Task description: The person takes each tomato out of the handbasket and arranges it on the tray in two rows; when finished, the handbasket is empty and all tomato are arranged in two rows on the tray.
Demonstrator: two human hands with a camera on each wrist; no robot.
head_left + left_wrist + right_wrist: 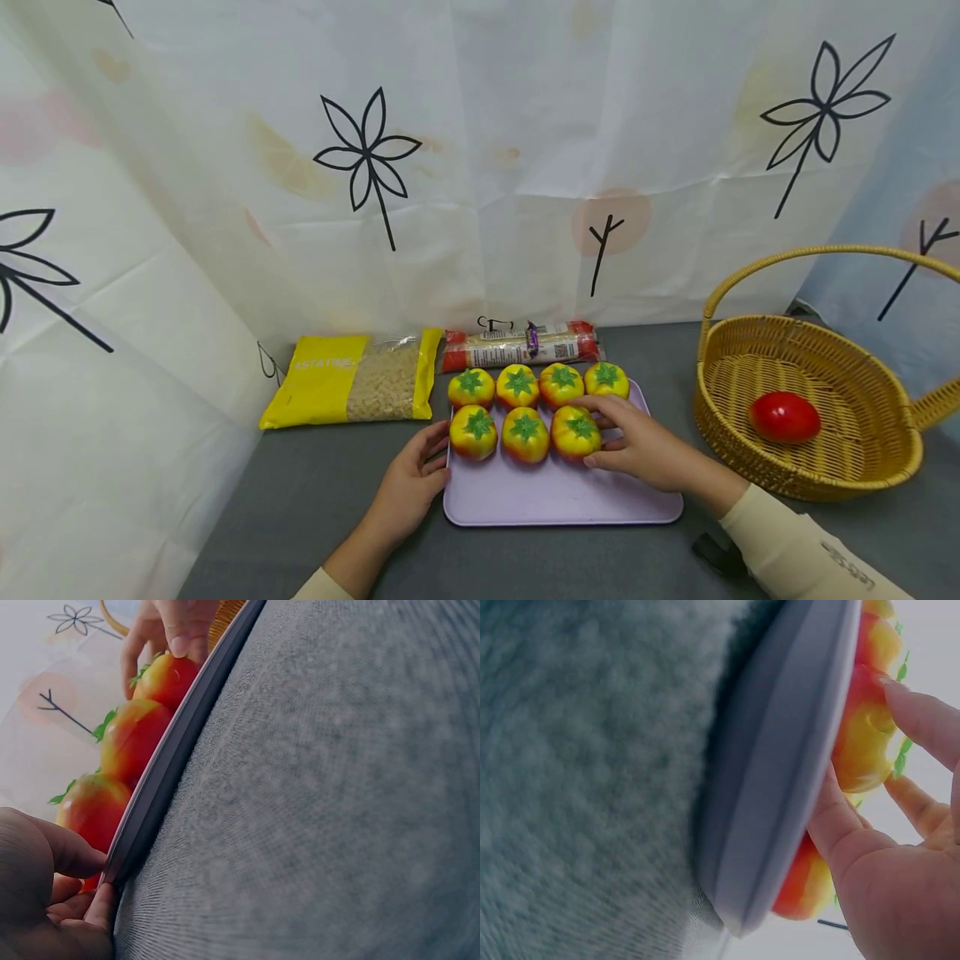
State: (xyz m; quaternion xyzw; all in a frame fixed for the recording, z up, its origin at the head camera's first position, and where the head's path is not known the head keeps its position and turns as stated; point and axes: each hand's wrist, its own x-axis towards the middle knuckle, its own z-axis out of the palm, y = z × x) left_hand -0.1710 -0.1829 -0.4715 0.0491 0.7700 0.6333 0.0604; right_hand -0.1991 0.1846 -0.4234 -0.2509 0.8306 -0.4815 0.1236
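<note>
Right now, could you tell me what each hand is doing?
Left hand: grips the tray edge.
Right hand: open, fingers touching a tomato.

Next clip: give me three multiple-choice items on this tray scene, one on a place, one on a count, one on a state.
1. Where is the red fruit? A on the tray B in the wicker basket C on the yellow bag
2. How many orange-yellow fruits are on the lilac tray? A five B seven C nine
3. What does the left hand do? A holds the tray's left edge B lifts a fruit C hangs idle

B: it lies alone in the basket. B: four behind, three in front. A: thumb and fingers pinch the rim.
</note>
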